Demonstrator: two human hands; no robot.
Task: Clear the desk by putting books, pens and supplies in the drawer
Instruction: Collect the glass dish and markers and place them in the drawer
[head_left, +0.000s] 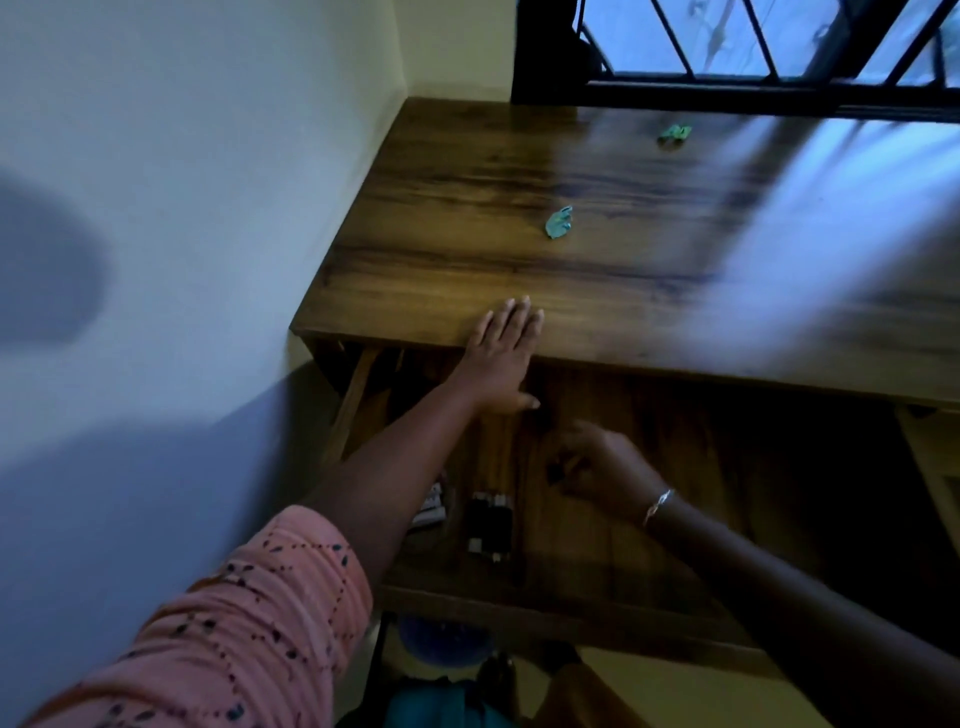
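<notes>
The drawer stands pulled out under the worktop, and some dark small supplies plus a pale packet already lie in it near the front left. The worktop looks nearly cleared: only two small green scraps, one mid-top and one near the window, remain. The left hand lies flat, fingers spread on the worktop's front edge, holding nothing. The right hand is curled over the drawer, fingers pinched round something small and dark, too blurred to name. No writing is legible.
</notes>
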